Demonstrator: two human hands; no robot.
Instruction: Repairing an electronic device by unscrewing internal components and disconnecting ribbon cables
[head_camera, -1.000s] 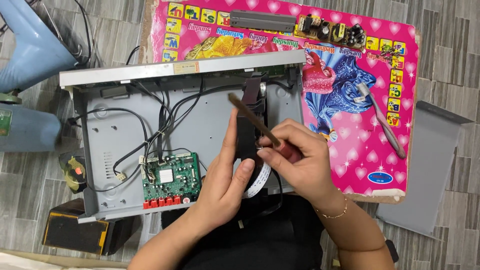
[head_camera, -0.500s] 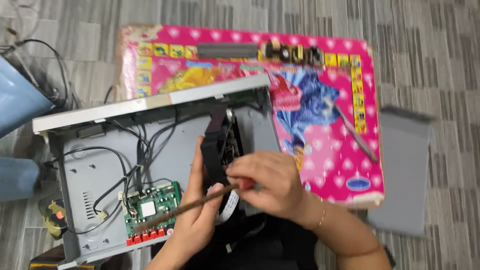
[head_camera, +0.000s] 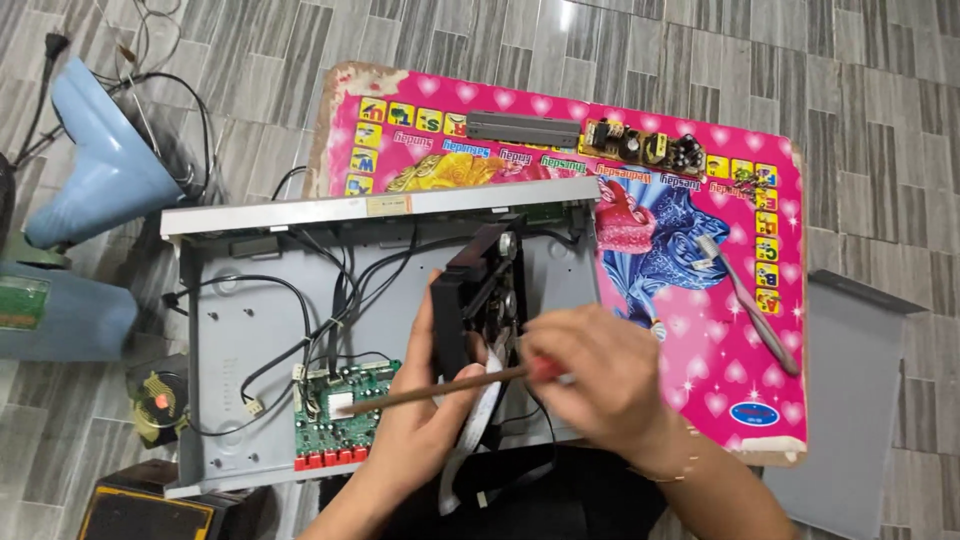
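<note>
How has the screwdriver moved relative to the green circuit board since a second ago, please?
Yes. The screwdriver swung from pointing up-left to lying nearly flat, its tip now over the green circuit board.

Left hand (head_camera: 425, 425) cupped — right hand (head_camera: 600, 385) fisted.

A: Any packages, labels or screens here?

B: No screens or packages that I can make out. There is a small yellowish rectangular label (head_camera: 387, 205) stuck on the top edge of the open grey player chassis (head_camera: 240, 340), about midway along the rim.

A: Anything else?

B: A white rectangular sticker (head_camera: 340, 404) sits on the green circuit board (head_camera: 340, 432) in the lower part of the chassis. On the pink board (head_camera: 740, 380) to the right, a small blue oval badge (head_camera: 754, 412) lies near its lower right corner.
</note>
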